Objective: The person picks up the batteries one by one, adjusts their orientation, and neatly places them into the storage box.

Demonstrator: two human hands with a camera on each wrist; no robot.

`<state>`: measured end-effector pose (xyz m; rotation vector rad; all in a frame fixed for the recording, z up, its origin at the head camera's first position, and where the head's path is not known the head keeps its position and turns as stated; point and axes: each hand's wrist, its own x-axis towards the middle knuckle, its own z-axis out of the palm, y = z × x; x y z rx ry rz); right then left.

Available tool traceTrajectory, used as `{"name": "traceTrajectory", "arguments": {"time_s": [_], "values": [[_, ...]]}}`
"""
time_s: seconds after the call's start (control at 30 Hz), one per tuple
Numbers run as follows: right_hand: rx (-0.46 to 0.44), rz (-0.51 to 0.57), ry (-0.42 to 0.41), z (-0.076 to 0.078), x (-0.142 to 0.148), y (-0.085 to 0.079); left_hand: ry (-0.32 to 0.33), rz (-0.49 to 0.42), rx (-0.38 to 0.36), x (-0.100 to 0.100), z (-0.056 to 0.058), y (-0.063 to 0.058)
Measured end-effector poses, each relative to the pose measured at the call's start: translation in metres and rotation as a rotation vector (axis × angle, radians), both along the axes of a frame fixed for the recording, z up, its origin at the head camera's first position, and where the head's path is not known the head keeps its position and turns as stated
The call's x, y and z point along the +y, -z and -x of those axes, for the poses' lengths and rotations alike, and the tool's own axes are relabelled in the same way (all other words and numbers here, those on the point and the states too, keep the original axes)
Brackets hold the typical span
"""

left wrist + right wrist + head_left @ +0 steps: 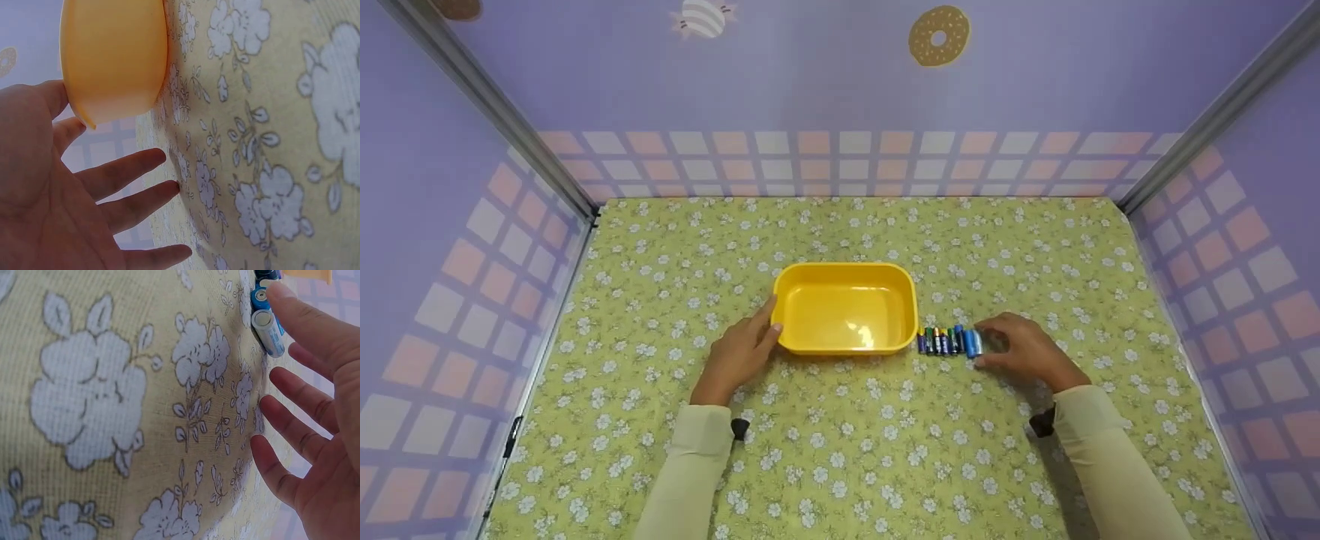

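"Why is your left hand [741,356] out there?"

"It's at the left end of the yellow plastic tub [840,307]. Thumb and forefinger touch the rim, apart from each other, and the other three fingers fan out loosely. I'd call it a light steadying touch rather than a grip."

"And the batteries?"

"The row of cylindrical batteries [940,341] lies on the floral tablecloth [840,450], just beside the tub's right side. They sit side by side with their ends roughly level, so each probably stops its neighbour from rolling."

"What about your right hand [1024,349]?"

"It's at the row's outer end, by the bright blue battery [260,295] and the pale blue-and-white battery [269,332], which is outermost. Thumb and forefinger stand at opposite ends of that pair; the remaining fingers are spread and hold nothing. Meeting them end-on likely guards against rolling them."

"Are you pinching?"

"I can't tell. My thumb covers part of the bright blue one, and pressure doesn't show."
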<state>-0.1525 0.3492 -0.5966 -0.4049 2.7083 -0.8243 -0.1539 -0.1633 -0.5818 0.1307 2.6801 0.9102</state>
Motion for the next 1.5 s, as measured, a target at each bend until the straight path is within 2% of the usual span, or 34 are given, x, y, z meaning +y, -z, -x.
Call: {"name": "traceTrajectory", "arguments": {"time_s": [0.3, 0.53, 0.73, 0.97, 1.23, 1.5], "values": [[-0.021, -0.008, 0.031, 0.0042, -0.0003, 0.0033, -0.001, 0.010, -0.005, -0.0008, -0.0001, 0.0006], [-0.006, -0.001, 0.021, 0.0041, 0.0014, 0.0055, 0.004, 0.014, 0.005, 0.0006, -0.0009, 0.0002], [0.006, -0.004, 0.014, 0.0031, 0.0000, 0.0074, 0.008, 0.054, -0.001, 0.0004, -0.0032, 0.0012], [-0.002, -0.002, 0.034, 0.0045, -0.0003, 0.0072, 0.017, 0.070, 0.002, 0.0014, -0.0006, 0.0015], [-0.024, 0.026, 0.048, 0.0045, -0.0016, 0.0054, 0.026, 0.043, -0.012, 0.0004, -0.0009, 0.0004], [-0.036, 0.059, 0.064, 0.0058, -0.0058, 0.0007, 0.020, 0.076, -0.003, 0.0013, -0.0004, 0.0013]]}}
